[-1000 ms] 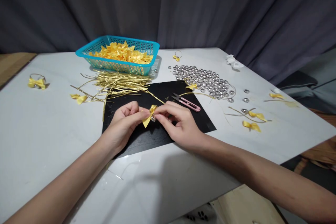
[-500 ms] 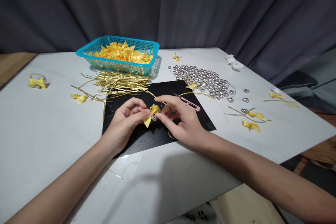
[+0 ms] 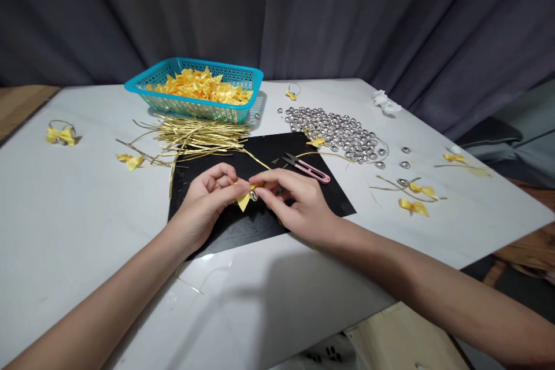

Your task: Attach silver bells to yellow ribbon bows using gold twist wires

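Note:
A yellow ribbon bow (image 3: 244,202) is held over the black mat between my two hands. My left hand (image 3: 212,199) pinches its left side with thumb and forefinger. My right hand (image 3: 297,196) grips its right side, fingertips closed over the top, so much of the bow is hidden. A silver teardrop bead (image 3: 254,195) sits at the bow's middle, next to my right thumb. Beyond my right hand, thread snips (image 3: 309,169) with pink handles lie on the black mat (image 3: 238,237), blades towards the upper left.
A blue basket (image 3: 195,107) of yellow bows stands at the back, with a bundle of gold wire ties (image 3: 199,136) before it. Silver beads (image 3: 336,130) are heaped to the right. Loose bows (image 3: 414,207) with wires lie on the right, and a finished-looking bow ring (image 3: 60,136) on the far left.
My right hand's fingers have come down over the bow, covering its upper loop. The thread snips now show more fully behind the hand. My left hand keeps its pinch.

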`<act>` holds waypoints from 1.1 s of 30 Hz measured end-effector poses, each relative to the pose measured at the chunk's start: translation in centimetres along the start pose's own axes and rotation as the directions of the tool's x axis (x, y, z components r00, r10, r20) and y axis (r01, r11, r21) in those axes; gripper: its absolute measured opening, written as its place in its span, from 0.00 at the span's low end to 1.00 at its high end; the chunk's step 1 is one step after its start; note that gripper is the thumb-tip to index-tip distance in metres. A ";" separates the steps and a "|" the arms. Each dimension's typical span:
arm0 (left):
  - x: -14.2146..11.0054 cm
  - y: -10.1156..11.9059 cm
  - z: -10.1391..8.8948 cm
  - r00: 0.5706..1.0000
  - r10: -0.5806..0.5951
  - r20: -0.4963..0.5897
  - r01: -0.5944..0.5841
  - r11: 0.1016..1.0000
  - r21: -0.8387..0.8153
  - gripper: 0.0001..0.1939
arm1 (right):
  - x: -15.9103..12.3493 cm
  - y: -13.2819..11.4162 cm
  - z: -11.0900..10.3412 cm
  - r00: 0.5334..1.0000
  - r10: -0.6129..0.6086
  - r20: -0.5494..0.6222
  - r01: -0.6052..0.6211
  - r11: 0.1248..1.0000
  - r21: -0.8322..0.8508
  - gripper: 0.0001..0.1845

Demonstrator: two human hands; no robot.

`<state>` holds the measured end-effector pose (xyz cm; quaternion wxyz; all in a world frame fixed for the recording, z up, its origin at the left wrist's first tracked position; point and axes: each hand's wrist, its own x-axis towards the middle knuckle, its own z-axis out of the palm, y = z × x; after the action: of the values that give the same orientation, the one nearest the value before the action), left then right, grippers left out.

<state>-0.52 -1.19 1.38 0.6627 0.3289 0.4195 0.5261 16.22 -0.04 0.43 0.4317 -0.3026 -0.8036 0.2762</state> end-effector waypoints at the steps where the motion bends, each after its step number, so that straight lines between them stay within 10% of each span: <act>1: 0.0 0.0 0.0 1.000 -0.002 0.000 0.002 1.000 -0.001 0.12 | 0.0 0.0 0.1 1.000 0.016 -0.008 -0.016 1.000 0.013 0.07; 20: 0.1 -0.1 -0.1 1.000 0.004 0.026 -0.004 1.000 -0.005 0.12 | -0.2 -0.2 1.0 0.986 0.113 -0.125 -0.097 0.987 0.132 0.04; 33: 0.2 0.1 -0.1 1.000 -0.008 -0.003 0.008 0.999 -0.037 0.13 | 0.0 0.4 -0.3 0.990 -0.136 0.036 0.136 0.991 0.014 0.14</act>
<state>-0.63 -0.96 1.41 0.6700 0.3140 0.4121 0.5317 16.58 0.32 0.28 0.4362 -0.2393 -0.8287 0.2565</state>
